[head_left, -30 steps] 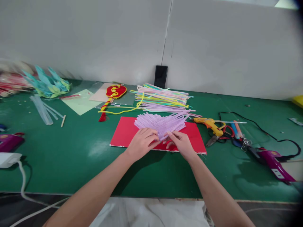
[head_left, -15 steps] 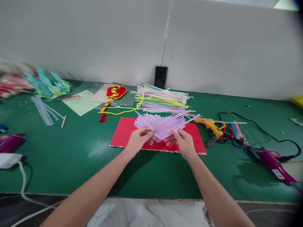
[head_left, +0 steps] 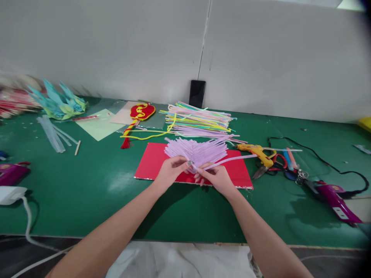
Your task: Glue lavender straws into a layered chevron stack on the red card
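Green table (head_left: 87, 185): fills the lower view, with a white wall behind it.

Red card (head_left: 150, 164): lies flat at table centre, just beyond the hands.

Loose pile of coloured straws (head_left: 199, 119): at 12 o'clock from the card, near it.

Lilac straw heart (head_left: 197, 150): rows of straws fanned into a heart. It sits on the far half of the card with its point toward the person.

Left hand (head_left: 171, 172): fingers curled, thumb and fingertips closed on the heart's lower point from the 9 o'clock side.

Right hand (head_left: 216, 177): thumb and forefinger pinched on the near end of a single lilac straw (head_left: 232, 159). The other fingers are loosely bent and rest near the card.

The straw runs from the heart's point out toward 2 o'clock, along the heart's right lower edge. Its far tip is close to the yellow glue gun (head_left: 257, 151). Whether the straw touches the row beside it cannot be told.

Purple glue gun (head_left: 333, 197): at 4 o'clock, well apart, with its cord looped behind it.

Handling note (judgement): the work in hand appears to be seating this straw against the right edge row.
- The left pinch should pin the point so the fan does not splay.
- The right hand should keep the straw parallel to its neighbour, with the near end meeting the point.
- Pressure should be light, as thin straws kink easily.
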Demonstrator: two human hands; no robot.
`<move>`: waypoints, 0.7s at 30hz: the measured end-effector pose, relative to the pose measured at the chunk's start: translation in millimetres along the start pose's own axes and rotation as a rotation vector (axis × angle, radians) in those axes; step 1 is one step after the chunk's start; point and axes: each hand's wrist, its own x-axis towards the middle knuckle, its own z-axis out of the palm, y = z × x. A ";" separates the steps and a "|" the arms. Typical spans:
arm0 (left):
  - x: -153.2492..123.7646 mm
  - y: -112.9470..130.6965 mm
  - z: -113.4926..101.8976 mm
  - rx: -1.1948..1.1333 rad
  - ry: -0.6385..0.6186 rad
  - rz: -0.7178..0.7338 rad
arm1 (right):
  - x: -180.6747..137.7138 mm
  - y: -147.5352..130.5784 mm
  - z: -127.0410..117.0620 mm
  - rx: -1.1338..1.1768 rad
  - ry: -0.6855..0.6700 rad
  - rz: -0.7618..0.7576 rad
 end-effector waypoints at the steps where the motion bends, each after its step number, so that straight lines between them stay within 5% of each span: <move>1: 0.8 -1.0 -1.2 -0.011 0.022 0.004 | -0.2 0.8 -0.3 -0.003 -0.010 0.008; 9: 7.8 -6.8 -10.7 -0.370 0.013 -0.045 | -2.2 2.9 -0.9 -0.035 -0.096 0.055; 21: 14.3 4.5 -15.8 -0.734 0.249 -0.171 | -3.0 -0.7 -0.9 -0.029 -0.133 0.052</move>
